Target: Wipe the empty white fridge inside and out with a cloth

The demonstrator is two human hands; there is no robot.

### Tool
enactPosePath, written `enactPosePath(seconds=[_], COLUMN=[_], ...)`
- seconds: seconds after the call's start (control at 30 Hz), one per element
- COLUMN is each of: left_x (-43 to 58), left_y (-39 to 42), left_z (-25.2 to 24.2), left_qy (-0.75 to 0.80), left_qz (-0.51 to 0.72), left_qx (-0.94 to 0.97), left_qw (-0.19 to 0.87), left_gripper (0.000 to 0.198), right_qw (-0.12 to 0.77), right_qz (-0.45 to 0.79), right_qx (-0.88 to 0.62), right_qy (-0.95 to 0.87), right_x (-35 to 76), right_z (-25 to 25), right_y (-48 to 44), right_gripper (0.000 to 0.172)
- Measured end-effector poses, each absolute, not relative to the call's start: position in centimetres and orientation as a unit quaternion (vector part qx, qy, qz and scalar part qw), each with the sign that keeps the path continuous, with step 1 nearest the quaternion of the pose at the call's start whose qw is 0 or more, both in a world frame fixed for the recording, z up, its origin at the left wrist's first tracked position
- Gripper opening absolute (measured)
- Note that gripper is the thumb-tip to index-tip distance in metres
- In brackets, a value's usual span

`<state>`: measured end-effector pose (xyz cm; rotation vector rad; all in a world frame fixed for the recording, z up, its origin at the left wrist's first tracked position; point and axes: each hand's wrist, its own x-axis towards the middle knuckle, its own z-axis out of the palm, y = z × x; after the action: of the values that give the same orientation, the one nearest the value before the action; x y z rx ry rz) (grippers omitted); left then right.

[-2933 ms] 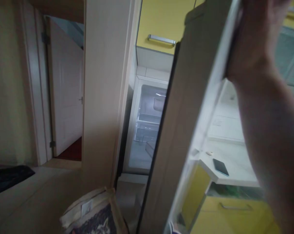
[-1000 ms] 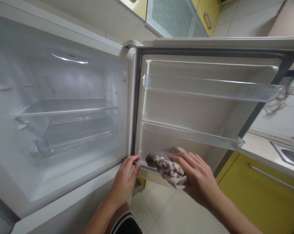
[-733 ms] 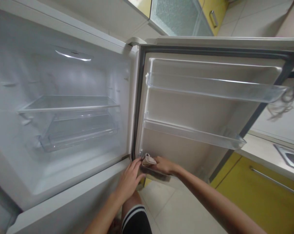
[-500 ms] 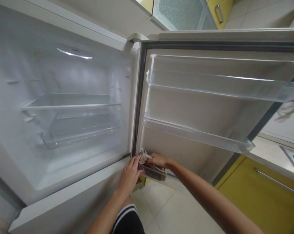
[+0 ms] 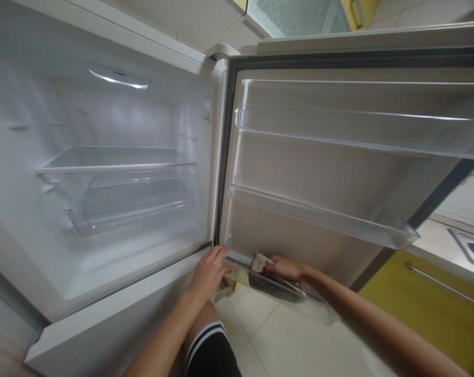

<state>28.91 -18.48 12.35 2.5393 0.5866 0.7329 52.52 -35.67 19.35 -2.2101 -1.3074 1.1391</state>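
Support comes from your left hand, its fingers and thumb around the left end of the lowest door bin; a firm hold should limit flexing. Farther right, apart from it, your right hand grips the cloth inside that bin. Even, gentle pressure probably suits the clear wall best.

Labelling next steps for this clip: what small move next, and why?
Probably slide the cloth along the lowest door bin, away from the fridge: the right hand has the cloth down inside that bin, the left hand is at its fridge-side end, and the bin runs on past the cloth.
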Motion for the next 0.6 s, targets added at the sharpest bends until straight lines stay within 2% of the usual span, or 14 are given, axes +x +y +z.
enactPosePath(seconds=[0.13,0.23,0.37,0.47,0.53,0.6], left_x=[28.9,28.9,28.7,28.7,29.1,29.7], left_y=[-18.6,-18.7,-18.7,-17.9,-16.7,-15.4], left_z=[13.1,13.3,12.9,13.0,13.7,15.1], left_qy=[0.233,0.235,0.213,0.183,0.158,0.157], left_qz=[0.254,0.253,0.267,0.284,0.308,0.355], left_qx=[0.914,0.913,0.911,0.909,0.903,0.886], left_qw=[0.214,0.218,0.232,0.245,0.253,0.255], left_gripper=[0.056,0.056,0.058,0.055,0.047,0.033], right_qw=[0.241,0.255,0.213,0.151,0.12,0.133], right_qz=[0.4,0.397,0.405,0.385,0.362,0.334], right_qx=[-0.739,-0.737,-0.758,-0.785,-0.798,-0.802], right_qy=[-0.486,-0.485,-0.465,-0.46,-0.467,-0.476], right_x=[48.0,47.4,50.5,53.0,53.7,53.5], right_z=[18.6,18.5,19.4,20.1,20.2,20.2], right_y=[-27.9,-27.0,-32.9,-37.9,-39.5,-39.4], right_gripper=[0.031,0.034,0.032,0.03,0.031,0.032])
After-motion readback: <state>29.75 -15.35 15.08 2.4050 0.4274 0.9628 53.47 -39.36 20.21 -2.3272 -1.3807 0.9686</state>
